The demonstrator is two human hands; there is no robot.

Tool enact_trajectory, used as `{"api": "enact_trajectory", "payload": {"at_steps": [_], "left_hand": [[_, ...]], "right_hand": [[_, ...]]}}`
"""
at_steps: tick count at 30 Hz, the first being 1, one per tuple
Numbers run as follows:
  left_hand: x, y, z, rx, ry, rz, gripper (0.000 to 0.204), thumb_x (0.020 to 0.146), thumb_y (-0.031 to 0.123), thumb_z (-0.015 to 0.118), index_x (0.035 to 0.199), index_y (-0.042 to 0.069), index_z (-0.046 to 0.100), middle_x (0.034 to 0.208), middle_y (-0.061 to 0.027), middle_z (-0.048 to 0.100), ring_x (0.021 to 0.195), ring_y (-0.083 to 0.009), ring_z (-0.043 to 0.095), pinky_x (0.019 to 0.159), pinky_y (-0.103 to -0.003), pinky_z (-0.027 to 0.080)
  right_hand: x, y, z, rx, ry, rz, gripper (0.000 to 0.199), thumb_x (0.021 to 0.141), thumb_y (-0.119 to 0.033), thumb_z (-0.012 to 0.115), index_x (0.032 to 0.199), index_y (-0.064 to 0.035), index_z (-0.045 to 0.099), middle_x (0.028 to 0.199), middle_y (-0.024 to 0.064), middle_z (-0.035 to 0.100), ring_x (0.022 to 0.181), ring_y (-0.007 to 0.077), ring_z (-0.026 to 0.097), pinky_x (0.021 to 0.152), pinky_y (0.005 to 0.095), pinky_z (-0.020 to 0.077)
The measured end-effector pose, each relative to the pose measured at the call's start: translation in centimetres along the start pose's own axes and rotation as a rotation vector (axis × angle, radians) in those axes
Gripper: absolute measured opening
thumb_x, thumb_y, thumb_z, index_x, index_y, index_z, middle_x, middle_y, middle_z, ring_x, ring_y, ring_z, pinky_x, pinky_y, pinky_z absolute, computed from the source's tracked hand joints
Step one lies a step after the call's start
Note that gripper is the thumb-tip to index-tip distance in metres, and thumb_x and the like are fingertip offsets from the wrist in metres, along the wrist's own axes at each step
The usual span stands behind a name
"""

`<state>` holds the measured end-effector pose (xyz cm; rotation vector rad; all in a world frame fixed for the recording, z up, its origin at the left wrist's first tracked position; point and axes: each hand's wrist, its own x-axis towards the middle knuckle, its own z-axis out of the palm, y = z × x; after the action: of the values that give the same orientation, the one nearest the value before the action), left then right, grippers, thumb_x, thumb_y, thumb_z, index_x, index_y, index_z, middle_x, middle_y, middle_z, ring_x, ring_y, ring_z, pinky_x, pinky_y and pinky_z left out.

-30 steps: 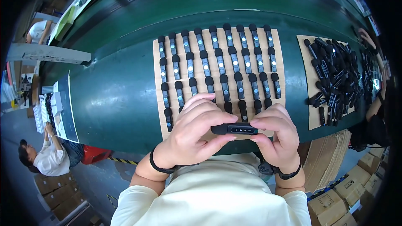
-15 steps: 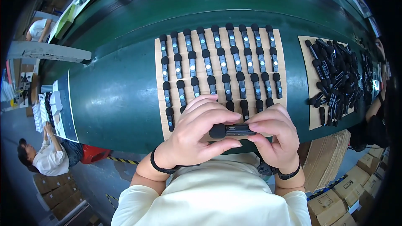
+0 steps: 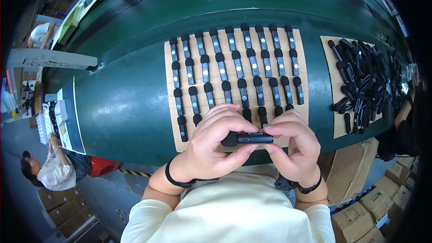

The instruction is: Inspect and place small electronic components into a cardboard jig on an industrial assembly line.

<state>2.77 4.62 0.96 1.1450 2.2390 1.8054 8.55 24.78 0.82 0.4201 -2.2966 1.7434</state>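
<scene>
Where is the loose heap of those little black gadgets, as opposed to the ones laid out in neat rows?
In the head view the loose heap lies on a cardboard sheet at the right of the green table, beside the board of neat rows.

In front of me ran a long dark green conveyor belt (image 3: 121, 103), and a tan cardboard sheet (image 3: 302, 63) lay flat on it. On that sheet stood tidy rows of small black clip microphones (image 3: 237, 64), each with a foam tip. To the right of the sheet, well apart from it, a second cardboard sheet (image 3: 325, 47) lay on the belt under a loose heap of black microphones (image 3: 364, 78).
</scene>
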Motion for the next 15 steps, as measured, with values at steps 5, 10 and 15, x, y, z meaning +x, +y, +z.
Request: {"api": "enact_trajectory", "payload": {"at_steps": [5,10,15], "left_hand": [[-0.14,0.08,0.24,-0.067,0.027,-0.073,0.030,0.072,0.002,0.075,0.100,0.001,0.064,0.088,-0.0098,0.067,0.084,-0.0256,0.063,0.096,-0.048,0.046],[-0.18,0.01,0.24,-0.080,0.009,-0.072,0.028,0.073,-0.001,0.072,0.099,-0.001,0.062,0.090,-0.0112,0.067,0.085,-0.0239,0.063,0.096,-0.049,0.045],[-0.17,0.06,0.33,-0.089,0.009,-0.081,0.027,0.073,-0.001,0.071,0.099,-0.001,0.062,0.090,-0.0107,0.067,0.085,-0.0235,0.063,0.097,-0.049,0.045]], "right_hand": [[0.18,-0.28,0.19,0.045,0.011,0.035,0.030,0.073,0.001,0.074,0.102,0.0007,0.067,0.094,0.0126,0.067,0.080,0.0253,0.061,0.075,0.0336,0.0446],[0.29,-0.33,0.29,0.058,0.014,0.030,0.030,0.073,0.002,0.073,0.102,0.0014,0.067,0.093,0.0132,0.067,0.079,0.0257,0.061,0.075,0.0338,0.0458],[0.20,-0.18,0.42,0.072,0.024,0.026,0.030,0.073,0.004,0.072,0.102,0.0019,0.067,0.092,0.0134,0.067,0.079,0.0258,0.061,0.074,0.0333,0.0470]]}}
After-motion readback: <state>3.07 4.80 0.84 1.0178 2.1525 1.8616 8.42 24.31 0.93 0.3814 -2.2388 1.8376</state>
